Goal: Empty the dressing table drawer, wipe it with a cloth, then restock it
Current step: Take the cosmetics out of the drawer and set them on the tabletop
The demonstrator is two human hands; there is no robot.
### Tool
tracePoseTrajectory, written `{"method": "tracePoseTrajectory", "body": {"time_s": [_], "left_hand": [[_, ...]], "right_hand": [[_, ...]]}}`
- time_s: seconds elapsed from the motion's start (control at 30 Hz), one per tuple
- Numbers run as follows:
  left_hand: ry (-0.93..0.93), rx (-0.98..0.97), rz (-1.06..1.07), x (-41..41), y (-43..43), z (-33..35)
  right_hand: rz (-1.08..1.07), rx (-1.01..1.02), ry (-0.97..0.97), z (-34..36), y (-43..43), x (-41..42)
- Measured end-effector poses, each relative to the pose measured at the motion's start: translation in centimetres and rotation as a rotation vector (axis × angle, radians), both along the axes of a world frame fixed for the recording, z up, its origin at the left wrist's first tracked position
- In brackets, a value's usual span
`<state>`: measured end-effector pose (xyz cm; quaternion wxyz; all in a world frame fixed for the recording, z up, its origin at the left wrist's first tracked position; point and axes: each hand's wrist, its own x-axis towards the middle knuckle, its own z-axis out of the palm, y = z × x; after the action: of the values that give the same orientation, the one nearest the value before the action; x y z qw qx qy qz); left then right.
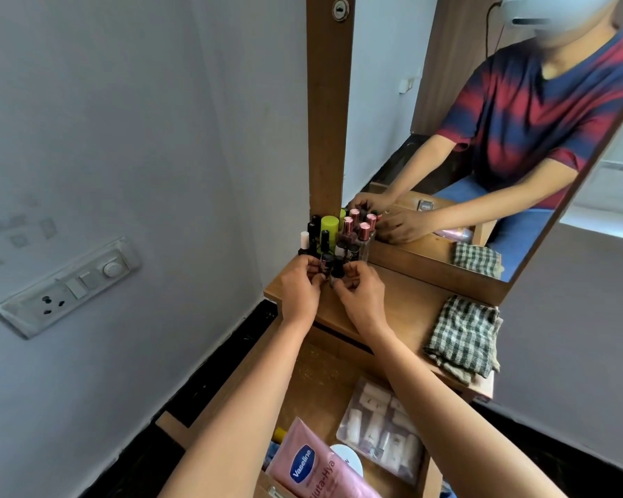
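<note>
Wooden tabletop [403, 303] under a mirror: at its far left, the left hand [301, 287] pinches 1 small bottle [326, 262] in curled fingers and the right hand [362, 294] pinches a dark-capped bottle [337, 273], both set against the bottle cluster [339, 235]. Nearer, the open drawer [317, 386] holds a pink tube [313, 469] and a clear pouch [382, 433], so emptying looks unfinished. Next: let go and reach down for those. The checked cloth [461, 336] lies to the right.
</note>
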<state>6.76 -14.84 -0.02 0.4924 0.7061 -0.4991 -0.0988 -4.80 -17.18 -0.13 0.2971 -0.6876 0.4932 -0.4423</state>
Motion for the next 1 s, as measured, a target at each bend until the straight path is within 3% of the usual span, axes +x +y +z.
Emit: {"method": "tracePoseTrajectory", "body": {"time_s": [0.53,1.0], "left_hand": [[-0.070,0.059,0.182,-0.7,-1.2,-0.2],[-0.043,0.041,0.155,-0.8,-0.3,0.0]], "right_hand": [[-0.098,0.052,-0.065,0.2,-0.3,1.1],[-0.116,0.095,-0.075,0.3,0.0,0.9]]}}
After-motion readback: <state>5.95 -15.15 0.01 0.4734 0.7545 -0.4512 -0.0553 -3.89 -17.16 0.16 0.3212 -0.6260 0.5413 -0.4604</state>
